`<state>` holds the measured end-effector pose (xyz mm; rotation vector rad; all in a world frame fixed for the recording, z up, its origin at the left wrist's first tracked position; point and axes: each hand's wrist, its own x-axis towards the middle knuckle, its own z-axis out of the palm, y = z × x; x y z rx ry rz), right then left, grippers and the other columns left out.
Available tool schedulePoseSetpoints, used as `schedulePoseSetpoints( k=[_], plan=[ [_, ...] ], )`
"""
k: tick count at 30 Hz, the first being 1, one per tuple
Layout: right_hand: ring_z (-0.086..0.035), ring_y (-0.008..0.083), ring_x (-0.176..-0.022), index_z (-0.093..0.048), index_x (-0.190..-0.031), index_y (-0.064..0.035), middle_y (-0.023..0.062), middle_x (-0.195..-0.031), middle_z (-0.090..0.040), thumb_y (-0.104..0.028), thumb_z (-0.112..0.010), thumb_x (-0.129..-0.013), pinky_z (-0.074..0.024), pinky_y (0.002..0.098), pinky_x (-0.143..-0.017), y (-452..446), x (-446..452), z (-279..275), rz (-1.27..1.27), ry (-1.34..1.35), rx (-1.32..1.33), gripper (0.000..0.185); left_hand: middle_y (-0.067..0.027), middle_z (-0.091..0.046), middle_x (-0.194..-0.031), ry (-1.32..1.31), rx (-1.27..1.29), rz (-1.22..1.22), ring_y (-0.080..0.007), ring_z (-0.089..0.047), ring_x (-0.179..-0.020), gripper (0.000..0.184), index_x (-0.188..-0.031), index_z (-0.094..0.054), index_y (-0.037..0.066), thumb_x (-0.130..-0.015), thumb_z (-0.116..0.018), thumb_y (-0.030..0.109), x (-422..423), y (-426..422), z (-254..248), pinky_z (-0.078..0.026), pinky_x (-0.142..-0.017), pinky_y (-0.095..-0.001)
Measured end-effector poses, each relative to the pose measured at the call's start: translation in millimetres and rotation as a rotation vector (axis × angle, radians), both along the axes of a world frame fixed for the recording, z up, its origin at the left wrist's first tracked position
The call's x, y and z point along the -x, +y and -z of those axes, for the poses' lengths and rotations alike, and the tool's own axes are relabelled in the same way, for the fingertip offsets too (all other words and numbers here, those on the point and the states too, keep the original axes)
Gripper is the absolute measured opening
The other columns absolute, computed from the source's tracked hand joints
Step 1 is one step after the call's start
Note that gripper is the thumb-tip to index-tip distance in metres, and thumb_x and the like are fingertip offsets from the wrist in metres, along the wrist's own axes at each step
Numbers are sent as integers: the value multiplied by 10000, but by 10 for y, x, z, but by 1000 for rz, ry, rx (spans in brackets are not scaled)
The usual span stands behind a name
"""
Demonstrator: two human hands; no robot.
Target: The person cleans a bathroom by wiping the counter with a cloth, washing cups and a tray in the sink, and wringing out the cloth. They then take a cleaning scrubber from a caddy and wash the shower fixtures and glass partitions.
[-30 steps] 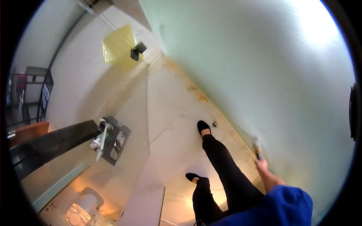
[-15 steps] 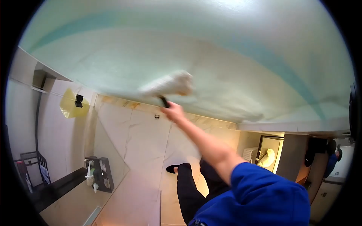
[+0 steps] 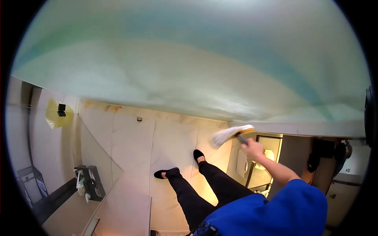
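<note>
My right hand [image 3: 253, 149] is closed around the short dark handle of a duster [image 3: 226, 136]. Its fluffy white head has a yellow-orange edge and is slightly blurred. The duster is held out at the lower right edge of a large pale green-and-blue glossy panel [image 3: 189, 82]; whether it touches the panel, I cannot tell. My left hand is out of view.
Below the panel runs a marble-look tiled floor [image 3: 134, 141], where my feet stand. On the left are a grey caddy [image 3: 94, 183] with bottles and a yellow bag [image 3: 59, 114]. To the right are a white basket [image 3: 241, 163] and a dark-framed lit glass unit [image 3: 258, 177].
My right hand has moved the duster rightward and down, away from the middle of the panel's lower part. The view has shifted, and both my feet now show.
</note>
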<state>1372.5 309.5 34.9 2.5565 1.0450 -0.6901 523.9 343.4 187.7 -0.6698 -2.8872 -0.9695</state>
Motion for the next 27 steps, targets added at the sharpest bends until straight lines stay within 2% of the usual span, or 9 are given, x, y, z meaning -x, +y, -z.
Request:
schedulePoseSetpoints(
  k=[3, 5, 7, 10, 13, 17, 20, 23, 27],
  plan=[
    [-580, 307, -756, -539, -886, -72, 149, -809, -587, -284, -632, -663, -462, 403, -655, 60, 781, 338, -279, 348, -359, 322, -177, -619, -721, 80, 4, 68, -259, -596, -612, 453, -865, -584, -123, -846, -519, 324, -563, 227, -27, -505, -552, -353],
    [-597, 284, -727, -530, -947, -58, 174, -849, -587, -252, -650, -643, -480, 357, -623, 398, 1323, 250, -296, 564, -271, 379, -179, -616, -719, 184, 41, 118, -263, -599, -617, 453, -871, -580, -129, -846, -521, 320, -633, 202, -2, -512, -558, -351],
    [-595, 266, -555, -566, -882, -28, 165, -706, -593, -230, -628, -609, -484, 371, -536, 838, 1585, 435, -194, 1003, 341, 345, -188, -613, -727, 19, -50, 75, -262, -602, -624, 442, -870, -575, -132, -845, -526, 307, -516, 217, 65, -524, -567, -338],
    [-572, 345, -745, -580, -799, -59, 165, -732, -592, -139, -576, -604, -459, 432, -628, 1177, 1813, 674, -638, 668, 39, 210, -195, -612, -744, -77, -130, 58, -268, -600, -619, 431, -904, -566, -124, -840, -536, 301, -627, 254, 28, -530, -575, -329],
    [-562, 366, -743, -490, -906, -66, 170, -744, -586, -196, -616, -668, -443, 454, -628, 1529, 1638, 396, -433, 583, -284, 299, -97, -601, -855, -149, -57, 25, -164, -574, -775, 369, -1018, -563, 36, -861, -472, 358, -190, 242, 167, -471, -651, -247],
    [-565, 323, -670, -505, -937, -49, 174, -740, -568, -274, -693, -674, -441, 390, -608, 1498, 782, 39, -156, 554, -737, 394, -200, -608, -769, -208, -83, -6, -262, -604, -635, 431, -944, -551, -120, -840, -539, 298, -479, 296, -56, -531, -570, -332],
    [-524, 177, -721, -539, -975, -33, 69, -794, -544, -210, -693, -668, -432, 319, -666, 480, -156, -561, 56, 403, -638, 386, -191, -601, -780, -153, -137, 132, -249, -603, -652, 414, -952, -548, -108, -846, -531, 292, -257, 271, 9, -530, -561, -320],
    [-524, 125, -558, -528, -864, -11, 48, -682, -530, -157, -673, -671, -425, 273, -471, -941, -1176, -701, 276, -164, -640, 282, -170, -595, -773, -175, -91, 58, -232, -598, -661, 377, -943, -549, -94, -861, -508, 272, -24, 118, 50, -527, -553, -304],
    [-563, 323, -641, -506, -861, -13, 170, -706, -574, -177, -649, -678, -431, 398, -586, -972, -1075, -865, 406, -357, -592, 284, -101, -505, -1136, -470, -233, 26, -238, -506, -1005, 564, -1239, -415, 103, -825, -461, 484, 1203, -102, 489, -487, -728, -341]
  ],
)
